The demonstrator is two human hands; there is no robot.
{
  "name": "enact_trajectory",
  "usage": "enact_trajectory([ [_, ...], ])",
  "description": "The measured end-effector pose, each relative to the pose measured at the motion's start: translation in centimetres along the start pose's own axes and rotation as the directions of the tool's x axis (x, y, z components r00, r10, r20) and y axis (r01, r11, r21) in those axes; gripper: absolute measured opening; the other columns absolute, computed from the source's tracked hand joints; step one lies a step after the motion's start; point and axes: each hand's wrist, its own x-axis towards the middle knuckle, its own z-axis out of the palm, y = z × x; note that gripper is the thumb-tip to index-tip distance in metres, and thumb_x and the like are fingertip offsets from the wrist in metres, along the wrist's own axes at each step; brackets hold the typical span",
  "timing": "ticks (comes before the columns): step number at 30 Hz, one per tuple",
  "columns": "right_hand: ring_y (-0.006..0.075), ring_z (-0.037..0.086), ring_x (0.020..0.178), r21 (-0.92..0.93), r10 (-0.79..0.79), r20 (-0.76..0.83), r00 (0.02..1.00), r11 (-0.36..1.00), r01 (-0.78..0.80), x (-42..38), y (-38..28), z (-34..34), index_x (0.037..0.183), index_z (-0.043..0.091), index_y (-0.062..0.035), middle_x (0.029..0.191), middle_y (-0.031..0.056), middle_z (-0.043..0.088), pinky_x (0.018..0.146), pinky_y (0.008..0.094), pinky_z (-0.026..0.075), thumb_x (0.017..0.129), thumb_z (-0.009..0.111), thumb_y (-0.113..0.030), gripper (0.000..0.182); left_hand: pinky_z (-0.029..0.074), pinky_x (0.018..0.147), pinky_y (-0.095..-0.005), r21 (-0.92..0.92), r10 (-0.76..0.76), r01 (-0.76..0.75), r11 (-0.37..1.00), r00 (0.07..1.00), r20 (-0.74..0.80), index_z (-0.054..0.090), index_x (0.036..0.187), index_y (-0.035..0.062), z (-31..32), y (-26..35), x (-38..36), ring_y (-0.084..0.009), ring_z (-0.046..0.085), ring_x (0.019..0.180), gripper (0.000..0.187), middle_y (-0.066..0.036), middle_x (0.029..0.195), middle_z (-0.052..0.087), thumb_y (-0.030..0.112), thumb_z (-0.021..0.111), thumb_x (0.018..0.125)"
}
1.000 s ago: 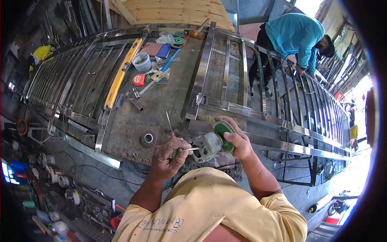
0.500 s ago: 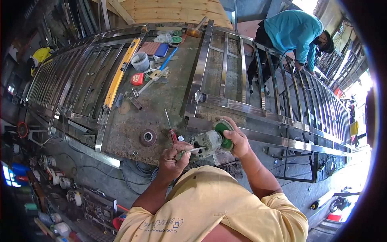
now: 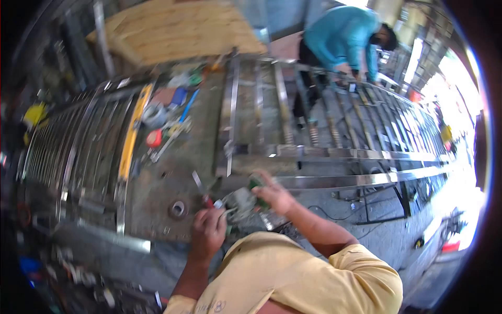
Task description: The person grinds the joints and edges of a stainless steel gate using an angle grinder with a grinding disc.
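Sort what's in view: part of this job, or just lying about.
Likely in the job:
- grey power tool
- green disc at the right hand
- thin pale piece in the left hand
- screwdriver, perhaps

Likely lying about:
- yellow level
- red tape measure
- dark ring

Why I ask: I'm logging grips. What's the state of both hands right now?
Left hand: fingers curled at the screwdriver; blur hides what, if anything, it grips.
Right hand: holding the power tool by its green disc.

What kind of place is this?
Probably a metal workshop. There's a long, shiny frame with metal bars, a long yellow bar-shaped level and a screwdriver with a red handle.
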Motion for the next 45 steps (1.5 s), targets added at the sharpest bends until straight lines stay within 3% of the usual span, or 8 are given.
enact_trajectory([
  [3, 0.0143, 0.058, 0.082, -0.181, 0.011, 0.018, 1.000, 0.983, -0.008, -0.1, -1.0, 0.8, 0.153, 0.031, -0.0074, 0.096, 0.0063, 0.058, 0.061, 0.0315, 0.055, 0.095, 0.064, -0.034, 0.071, 0.049, 0.073, -0.0473, -0.048, -0.024, 0.026, 0.999, 0.998, 0.055, 0.065, 0.103, 0.0018, -0.6, -0.3, 0.0, -0.0376, 0.061, 0.082, 0.019, -0.016, 0.090, 0.065, 0.000, 0.067, 0.084],
  [9, 0.0497, 0.055, 0.118, -0.649, -0.245, 0.018, 0.969, 0.734, 0.198, 0.6, 0.2, 3.5, 0.151, 0.030, -0.0031, 0.144, 0.0308, 0.043, 0.101, 0.0533, 0.044, 0.098, 0.046, -0.060, 0.079, 0.046, 0.085, -0.0527, 0.091, -0.138, 0.134, 0.987, 0.990, 0.035, 0.055, 0.124, -0.0022, -0.3, 1.1, -0.3, -0.0446, 0.056, 0.100, 0.032, -0.026, 0.109, 0.060, 0.009, 0.054, 0.093],
  [15, 0.0481, 0.052, 0.122, -0.672, -0.435, 0.218, 0.873, 0.582, 0.458, -0.5, -0.7, 4.9, 0.149, 0.031, -0.0043, 0.144, 0.0280, 0.039, 0.099, 0.0519, 0.047, 0.098, 0.046, -0.060, 0.077, 0.038, 0.106, -0.0563, 0.062, -0.239, 0.236, 0.970, 0.970, 0.046, 0.045, 0.148, 0.0135, -1.4, 1.9, -0.3, -0.0477, 0.049, 0.129, 0.083, -0.022, 0.142, 0.053, 0.065, 0.064, 0.086],
  [20, 0.0434, 0.047, 0.128, -0.367, -0.691, 0.456, 0.560, 0.428, 0.826, 0.8, 0.3, 5.3, 0.124, 0.055, -0.0033, 0.142, 0.0256, 0.041, 0.102, 0.0488, 0.044, 0.100, 0.059, -0.040, 0.044, 0.044, 0.099, -0.0524, 0.112, -0.312, 0.301, 0.947, 0.945, 0.098, 0.054, 0.138, 0.0051, -1.8, 1.6, 0.2, -0.0419, 0.057, 0.115, 0.063, -0.022, 0.131, 0.059, 0.048, 0.065, 0.093],
  [24, 0.0396, 0.051, 0.121, -0.183, -0.551, 0.519, 0.653, 0.675, 0.715, 3.5, -0.1, 5.0, 0.123, 0.054, -0.0019, 0.128, 0.0222, 0.048, 0.099, 0.0483, 0.043, 0.104, 0.051, -0.037, 0.040, 0.046, 0.094, -0.0493, 0.809, 0.143, -0.338, 0.481, 0.941, 0.308, 0.060, 0.128, 0.0047, -1.5, -0.8, -1.0, -0.0386, 0.061, 0.111, 0.050, -0.019, 0.127, 0.062, 0.041, 0.066, 0.095],
  [29, 0.0453, 0.053, 0.119, -0.558, -0.397, 0.157, 0.904, 0.719, 0.413, 2.1, -1.0, 7.5, 0.144, 0.037, -0.0044, 0.131, 0.0263, 0.047, 0.101, 0.0469, 0.044, 0.101, 0.043, -0.058, 0.069, 0.046, 0.095, -0.0493, 0.352, -0.137, 0.097, 0.931, 0.986, 0.093, 0.058, 0.130, 0.0038, -1.3, 1.3, 0.4, -0.0387, 0.060, 0.112, 0.049, -0.020, 0.127, 0.062, 0.039, 0.064, 0.095],
  [40, 0.0467, 0.050, 0.119, -0.491, -0.555, 0.286, 0.781, 0.616, 0.617, 1.4, 1.9, 7.5, 0.142, 0.036, -0.0038, 0.131, 0.0253, 0.044, 0.099, 0.0518, 0.043, 0.099, 0.052, -0.037, 0.057, 0.045, 0.098, -0.0492, 0.219, -0.239, 0.221, 0.950, 0.970, 0.055, 0.054, 0.133, 0.0019, -0.2, 0.9, 1.3, -0.0390, 0.057, 0.115, 0.048, -0.022, 0.126, 0.060, 0.034, 0.058, 0.097],
  [45, 0.0466, 0.048, 0.123, -0.484, -0.320, 0.178, 0.931, 0.795, 0.366, 0.6, 0.0, 8.3, 0.145, 0.037, -0.0087, 0.136, 0.0245, 0.043, 0.102, 0.0512, 0.042, 0.098, 0.055, -0.040, 0.059, 0.044, 0.099, -0.0491, 0.176, -0.241, 0.228, 0.958, 0.969, 0.056, 0.052, 0.134, 0.0011, 0.4, 0.9, 1.4, -0.0391, 0.056, 0.117, 0.047, -0.022, 0.126, 0.059, 0.031, 0.056, 0.098],
])
